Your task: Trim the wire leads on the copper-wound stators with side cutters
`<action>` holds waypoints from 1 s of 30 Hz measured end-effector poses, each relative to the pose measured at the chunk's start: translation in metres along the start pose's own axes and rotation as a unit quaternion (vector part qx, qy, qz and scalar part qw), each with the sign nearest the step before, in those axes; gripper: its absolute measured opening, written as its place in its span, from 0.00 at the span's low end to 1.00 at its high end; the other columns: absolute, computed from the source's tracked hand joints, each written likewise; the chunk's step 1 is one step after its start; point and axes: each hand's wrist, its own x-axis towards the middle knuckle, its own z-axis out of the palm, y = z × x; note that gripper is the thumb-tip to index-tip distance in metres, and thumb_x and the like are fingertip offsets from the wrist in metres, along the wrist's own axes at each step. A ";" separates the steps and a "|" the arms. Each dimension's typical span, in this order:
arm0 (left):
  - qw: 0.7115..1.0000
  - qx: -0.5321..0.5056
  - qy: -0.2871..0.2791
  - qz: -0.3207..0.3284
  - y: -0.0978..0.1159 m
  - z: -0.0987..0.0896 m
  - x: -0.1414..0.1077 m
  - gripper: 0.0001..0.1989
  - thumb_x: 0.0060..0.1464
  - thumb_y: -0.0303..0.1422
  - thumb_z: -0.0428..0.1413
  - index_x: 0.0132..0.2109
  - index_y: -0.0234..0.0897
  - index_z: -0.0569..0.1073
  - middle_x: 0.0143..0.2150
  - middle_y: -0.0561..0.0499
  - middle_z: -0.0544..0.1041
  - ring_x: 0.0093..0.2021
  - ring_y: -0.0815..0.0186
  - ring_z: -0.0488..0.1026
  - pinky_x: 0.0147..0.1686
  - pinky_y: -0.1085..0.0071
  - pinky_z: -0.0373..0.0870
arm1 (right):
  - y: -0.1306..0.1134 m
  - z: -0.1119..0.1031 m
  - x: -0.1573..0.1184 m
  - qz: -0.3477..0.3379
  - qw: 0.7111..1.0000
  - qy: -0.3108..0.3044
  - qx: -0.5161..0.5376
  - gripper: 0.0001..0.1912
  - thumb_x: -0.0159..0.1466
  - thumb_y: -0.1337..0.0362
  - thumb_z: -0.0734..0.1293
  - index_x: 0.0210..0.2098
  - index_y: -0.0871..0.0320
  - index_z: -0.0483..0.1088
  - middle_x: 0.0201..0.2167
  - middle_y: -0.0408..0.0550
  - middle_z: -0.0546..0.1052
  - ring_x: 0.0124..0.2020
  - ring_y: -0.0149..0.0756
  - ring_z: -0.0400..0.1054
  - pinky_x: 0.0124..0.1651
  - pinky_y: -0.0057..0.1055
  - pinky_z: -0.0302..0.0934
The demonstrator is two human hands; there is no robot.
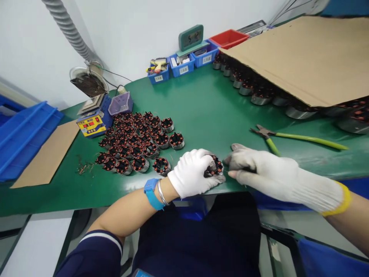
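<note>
digits on the teal desk clock (191,37), top centre of the frame, read 5 12. below it, blue bins (183,70) bear white labels in chinese characters, too small to read surely. left of centre, a blue benchtop unit (93,125) has a yellow panel with red displays and blurred lettering. at lower centre the gloved left hand (193,172) is closed around a copper-wound stator (218,167). just right of it, the gloved right hand (259,164) has fingers bent inward; i cannot tell whether they pinch anything. loose stators (135,139) crowd the green table (196,94) at centre left. green-handled cutters (278,134) lie right of centre, and a cardboard sheet (311,57) hides part of further stators (261,97) at upper right.
</note>
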 end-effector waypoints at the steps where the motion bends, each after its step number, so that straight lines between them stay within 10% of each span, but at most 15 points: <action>1: 1.000 0.001 0.003 -0.012 0.000 0.001 -0.001 0.14 0.58 0.44 0.62 0.39 0.39 0.72 0.53 0.41 0.78 0.49 0.53 0.77 0.48 0.58 0.74 | -0.002 0.002 -0.002 -0.019 1.000 -0.005 -0.016 0.11 0.61 0.60 0.62 0.23 0.51 0.70 0.25 0.46 0.76 0.38 0.49 0.76 0.68 0.60 0.53; 4: 0.998 -0.018 0.023 -0.051 0.002 0.004 -0.004 0.18 0.54 0.45 0.64 0.45 0.40 0.72 0.49 0.44 0.79 0.48 0.54 0.77 0.48 0.58 0.74 | -0.004 0.003 -0.007 -0.032 0.997 -0.045 -0.062 0.07 0.58 0.60 0.64 0.25 0.50 0.73 0.28 0.47 0.79 0.42 0.53 0.76 0.62 0.60 0.61; 9: 0.994 -0.075 0.048 -0.070 0.002 0.009 -0.006 0.25 0.50 0.46 0.67 0.50 0.39 0.71 0.48 0.46 0.80 0.49 0.54 0.79 0.50 0.59 0.75 | -0.002 -0.006 -0.005 0.179 0.980 0.002 -0.084 0.19 0.54 0.42 0.69 0.33 0.49 0.77 0.37 0.52 0.80 0.37 0.58 0.75 0.34 0.51 0.68; 15: 0.989 -0.131 0.044 -0.053 -0.003 0.006 -0.008 0.26 0.53 0.42 0.64 0.54 0.38 0.67 0.50 0.43 0.79 0.51 0.52 0.79 0.53 0.54 0.76 | 0.003 0.004 0.007 0.029 0.997 0.049 -0.049 0.19 0.66 0.54 0.58 0.20 0.51 0.62 0.20 0.45 0.72 0.29 0.42 0.69 0.63 0.54 0.59; 19: 0.971 -0.229 0.070 -0.009 -0.007 0.009 -0.008 0.35 0.51 0.36 0.62 0.64 0.37 0.59 0.63 0.38 0.71 0.60 0.52 0.74 0.60 0.53 0.73 | 0.009 0.013 0.005 -0.009 0.992 0.075 -0.100 0.16 0.65 0.58 0.61 0.22 0.52 0.66 0.21 0.45 0.73 0.29 0.41 0.70 0.64 0.52 0.59; 23: 0.951 -0.248 0.128 -0.135 -0.002 0.011 0.000 0.62 0.36 0.44 0.71 0.72 0.35 0.47 0.64 0.34 0.68 0.58 0.46 0.74 0.59 0.46 0.73 | 0.010 0.018 0.004 0.010 0.991 0.068 -0.118 0.16 0.65 0.60 0.60 0.22 0.52 0.67 0.23 0.47 0.74 0.35 0.46 0.74 0.62 0.52 0.61; 30: 0.952 -0.250 0.037 -0.174 0.000 0.003 0.005 0.60 0.41 0.45 0.70 0.73 0.37 0.47 0.50 0.44 0.77 0.50 0.49 0.79 0.56 0.47 0.73 | 0.022 0.005 0.009 0.052 0.973 0.131 -0.185 0.16 0.64 0.54 0.62 0.23 0.52 0.70 0.25 0.53 0.76 0.37 0.51 0.72 0.54 0.54 0.64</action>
